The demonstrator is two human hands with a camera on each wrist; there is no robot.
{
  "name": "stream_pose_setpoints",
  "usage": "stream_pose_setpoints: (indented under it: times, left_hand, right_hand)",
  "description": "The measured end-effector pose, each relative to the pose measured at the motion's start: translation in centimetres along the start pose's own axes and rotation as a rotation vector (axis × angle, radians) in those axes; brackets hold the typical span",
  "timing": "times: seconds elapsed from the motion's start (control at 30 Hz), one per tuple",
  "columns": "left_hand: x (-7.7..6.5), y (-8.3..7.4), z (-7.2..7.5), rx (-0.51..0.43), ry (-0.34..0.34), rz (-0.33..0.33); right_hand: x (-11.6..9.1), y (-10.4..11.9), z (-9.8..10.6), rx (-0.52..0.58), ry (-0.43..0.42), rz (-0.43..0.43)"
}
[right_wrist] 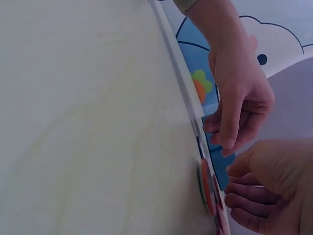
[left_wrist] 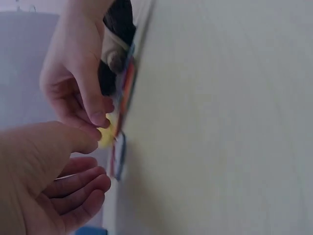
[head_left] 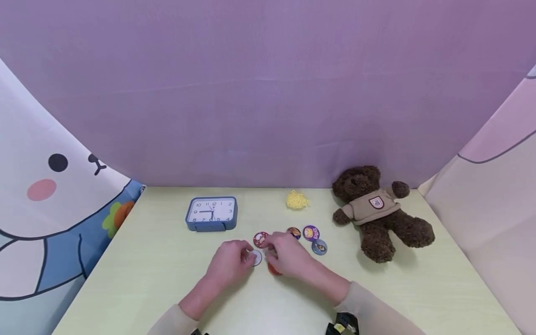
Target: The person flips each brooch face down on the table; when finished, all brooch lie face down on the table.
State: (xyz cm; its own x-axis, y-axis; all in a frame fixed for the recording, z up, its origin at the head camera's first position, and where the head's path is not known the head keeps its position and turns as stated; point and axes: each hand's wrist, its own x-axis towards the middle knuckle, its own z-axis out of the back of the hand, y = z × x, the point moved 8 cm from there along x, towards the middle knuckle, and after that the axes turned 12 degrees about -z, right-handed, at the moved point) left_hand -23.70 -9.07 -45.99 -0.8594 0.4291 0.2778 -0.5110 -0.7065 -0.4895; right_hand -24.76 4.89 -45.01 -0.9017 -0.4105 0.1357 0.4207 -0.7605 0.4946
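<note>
A purple cloth (head_left: 268,93) spans the back, with cartoon-printed cloth (head_left: 37,139) to the left. In front is a pale table (head_left: 125,284). A dark brown teddy bear (head_left: 374,207) in a beige top lies on the right side, and a blue clock (head_left: 211,211) sits near the back on the left.

Between them, the left hand (head_left: 229,263) hovers at the left edge of a white badge (head_left: 257,257), its fingers loosely bent, thumb close to forefinger. The right hand (head_left: 290,253) hangs over an orange-red badge (head_left: 273,270), partly covering it, its fingers likewise bent with a narrow gap to the thumb; whether either hand's fingertips touch a badge, I cannot tell.

A yellow yarn bundle (head_left: 297,200) lies behind. Smallest are the badges, all on the table: a red badge (head_left: 259,238) beyond the white one, then a brown badge (head_left: 295,232), a purple badge (head_left: 311,233) and a blue badge (head_left: 319,247) grouped right of the hands
</note>
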Motion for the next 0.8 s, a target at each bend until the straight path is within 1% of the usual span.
stream_pose_setpoints:
  times: [0.13,0.23,0.4,0.43,0.6,0.7,0.8]
  left_hand:
    - [0.4,-2.2,-0.2,-0.023,0.051,-0.069]
    - [0.7,-3.5,-0.8,-0.029,0.082,-0.110]
    - [1.2,-4.9,-2.2,-0.025,0.127,-0.142]
    - [1.3,-5.1,-2.4,-0.022,0.133,-0.144]
    - [1.4,-5.4,-2.8,0.004,0.155,-0.106]
    - [1.3,-5.3,-3.0,0.002,0.170,-0.075]
    - [1.2,-5.3,-3.1,0.006,0.181,-0.064]
  right_hand:
    - [-1.0,-0.7,1.3,-0.016,-0.020,0.004]
    - [-1.9,-1.0,2.1,-0.014,-0.036,0.025]
    - [-2.9,-1.4,2.5,0.019,-0.011,0.045]
    - [-3.0,-1.5,2.4,0.020,0.000,0.045]
    - [-3.4,-1.7,2.1,0.021,0.044,0.037]
    - [-3.7,-1.7,1.9,0.024,0.055,0.035]
    - [-3.9,-1.7,1.7,0.031,0.060,0.030]
